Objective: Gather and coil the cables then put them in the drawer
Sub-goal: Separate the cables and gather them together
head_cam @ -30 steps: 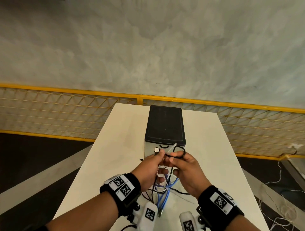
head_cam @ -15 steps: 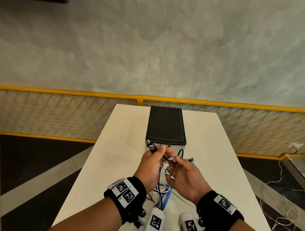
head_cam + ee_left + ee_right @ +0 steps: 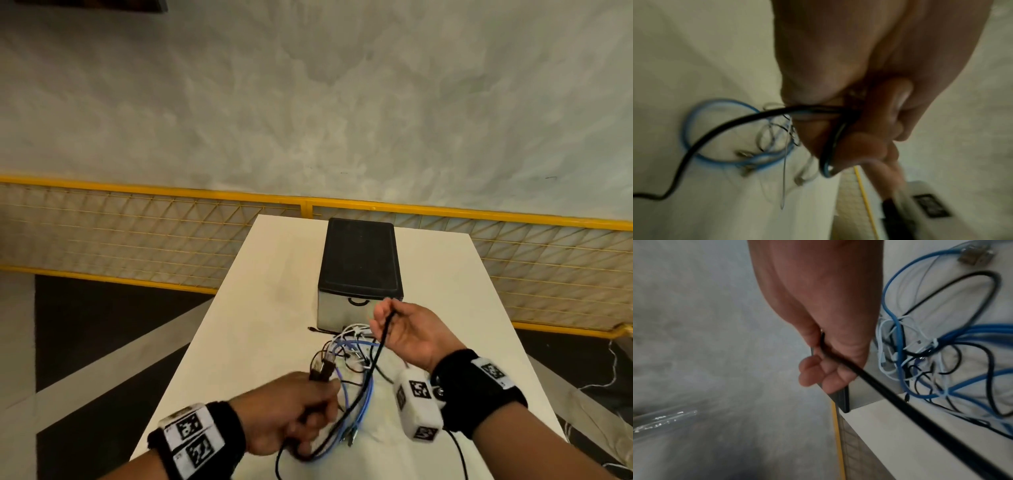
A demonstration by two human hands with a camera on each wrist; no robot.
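Toward the near edge of the desk [image 3: 260, 308], left of its middle, the left hand [image 3: 291, 407] is closed into a fist; its fingers [image 3: 869, 146] are curled round a thick black cable [image 3: 363, 387], with a connector end sticking up out of the top of the fist. In the left wrist view the cable bends in a loop through the grip and trails off across the desk surface.

From there the black cable runs up and rightward, taut, over a loose tangle of cables [image 3: 352, 346] in blue, white and thin black, which lies on the desk between the two hands and just in front of the drawer unit [image 3: 359, 267]. That black-topped unit stands near the middle of the desk toward the far edge, its drawer front closed.

At the right, the right hand [image 3: 407, 332] is raised in front of the unit's near right corner, pinching the other stretch of the black cable between thumb and fingers [image 3: 818, 369], the remaining fingers loosely curled.
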